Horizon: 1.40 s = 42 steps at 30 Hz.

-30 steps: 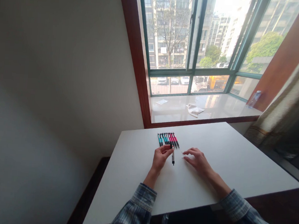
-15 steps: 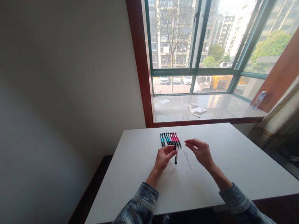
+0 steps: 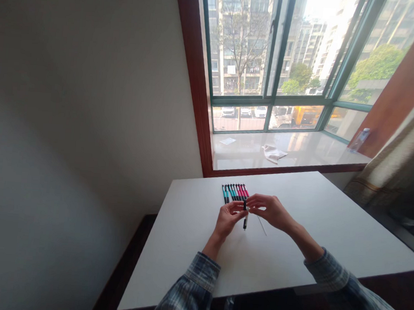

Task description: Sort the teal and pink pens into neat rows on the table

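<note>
My left hand [image 3: 226, 219] pinches a black and pale pen [image 3: 245, 223] between thumb and fingers, its narrow end pointing down over the white table. Reaching in from the right, my right hand [image 3: 273, 212] has its thumb and fingertips closed at the pen's upper part. The fingers partly cover that part of the pen. Just beyond both hands lies a neat row of pens [image 3: 233, 191], with teal ones at left and pink ones at right. Below my right hand a thin white stick [image 3: 263, 227], like a pen refill, lies on the table, partly hidden.
The white table [image 3: 178, 248] stands against a wall at left and a window sill behind. On the sill [image 3: 243, 153] are a crumpled cloth [image 3: 273, 154], a paper piece [image 3: 227, 141] and a clear bottle [image 3: 359, 140]. A curtain [image 3: 389, 160] hangs at right.
My right hand has moved left and its fingers have come together at the pen's upper part. It now covers part of the white stick. My left hand still holds the pen.
</note>
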Each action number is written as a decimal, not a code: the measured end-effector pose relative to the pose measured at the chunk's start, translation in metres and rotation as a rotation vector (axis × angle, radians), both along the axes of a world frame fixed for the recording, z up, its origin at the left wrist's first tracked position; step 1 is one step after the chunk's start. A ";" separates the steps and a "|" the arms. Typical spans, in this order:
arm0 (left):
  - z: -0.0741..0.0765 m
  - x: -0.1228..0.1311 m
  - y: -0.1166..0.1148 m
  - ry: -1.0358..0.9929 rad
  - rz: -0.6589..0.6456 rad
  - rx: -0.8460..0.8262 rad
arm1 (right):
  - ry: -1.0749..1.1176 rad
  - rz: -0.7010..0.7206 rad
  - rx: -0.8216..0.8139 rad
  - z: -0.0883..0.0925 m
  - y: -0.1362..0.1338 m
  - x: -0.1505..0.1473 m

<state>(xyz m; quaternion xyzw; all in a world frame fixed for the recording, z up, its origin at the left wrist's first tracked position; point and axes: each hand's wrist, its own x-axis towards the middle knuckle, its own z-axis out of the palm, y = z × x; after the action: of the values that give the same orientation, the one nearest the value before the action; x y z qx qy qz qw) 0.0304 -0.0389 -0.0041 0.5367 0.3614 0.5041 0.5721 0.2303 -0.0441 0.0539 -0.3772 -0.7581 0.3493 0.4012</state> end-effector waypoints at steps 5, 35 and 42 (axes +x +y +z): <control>0.000 0.001 0.002 -0.017 0.072 -0.014 | -0.348 -0.402 0.048 -0.018 -0.005 0.013; 0.005 0.002 0.000 -0.008 0.067 0.029 | 0.211 -0.184 -0.111 -0.002 0.002 -0.015; 0.003 0.000 0.001 0.004 0.095 0.066 | 0.029 -0.262 -0.034 -0.013 0.000 -0.006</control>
<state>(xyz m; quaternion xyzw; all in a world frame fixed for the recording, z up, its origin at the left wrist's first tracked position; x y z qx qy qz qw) 0.0302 -0.0376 -0.0015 0.5384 0.3707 0.5413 0.5289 0.2247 -0.0440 0.0405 -0.4747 -0.6905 0.3121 0.4478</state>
